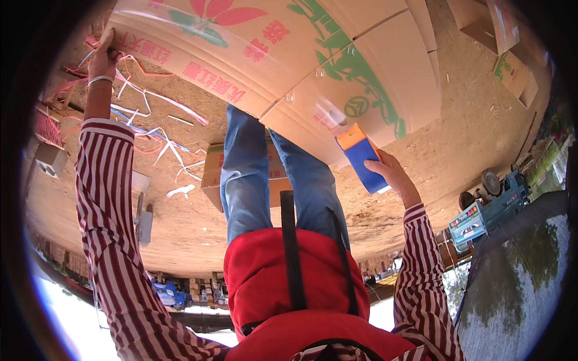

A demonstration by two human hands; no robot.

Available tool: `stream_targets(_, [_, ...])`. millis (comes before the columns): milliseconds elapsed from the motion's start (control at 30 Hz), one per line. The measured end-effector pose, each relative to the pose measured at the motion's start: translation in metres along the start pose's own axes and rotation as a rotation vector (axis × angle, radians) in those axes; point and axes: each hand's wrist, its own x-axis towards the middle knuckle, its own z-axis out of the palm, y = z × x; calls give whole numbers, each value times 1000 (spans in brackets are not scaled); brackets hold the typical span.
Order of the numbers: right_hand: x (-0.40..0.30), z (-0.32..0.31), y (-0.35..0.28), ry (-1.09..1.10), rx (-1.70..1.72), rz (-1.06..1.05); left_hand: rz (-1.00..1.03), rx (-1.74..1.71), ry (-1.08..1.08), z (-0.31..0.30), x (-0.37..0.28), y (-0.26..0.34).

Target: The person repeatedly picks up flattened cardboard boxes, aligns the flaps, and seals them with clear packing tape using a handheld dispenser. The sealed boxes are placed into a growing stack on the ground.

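Observation:
A large printed corrugated cardboard carton (289, 58), mostly flattened, spans the top of the view, with flaps and creases on its right part. My left hand (104, 63), with a white band at the wrist, grips its left edge. My right hand (393, 173) holds a blue and orange block-shaped object (363, 158) against or just over the carton's near edge; which of the two, I cannot tell. Short metal staples show in the cardboard near a crease. Another printed carton (212, 169) stands on the ground behind my legs.
Tangled pink, white and blue plastic strapping (153, 101) lies on the dirt ground at the left, near a hollow block (50, 159). Open cartons (517, 79) lie at the upper right. A teal truck (490, 210) stands at the right, a blue vehicle (169, 293) farther off.

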Motion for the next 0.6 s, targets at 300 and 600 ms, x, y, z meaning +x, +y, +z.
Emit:
stream_targets(300, [37, -57, 158, 102, -286, 219, 436, 1158, 511, 41, -41, 14])
stream_targets(600, [25, -50, 152, 84, -167, 207, 1250, 1778, 137, 120, -115, -57])
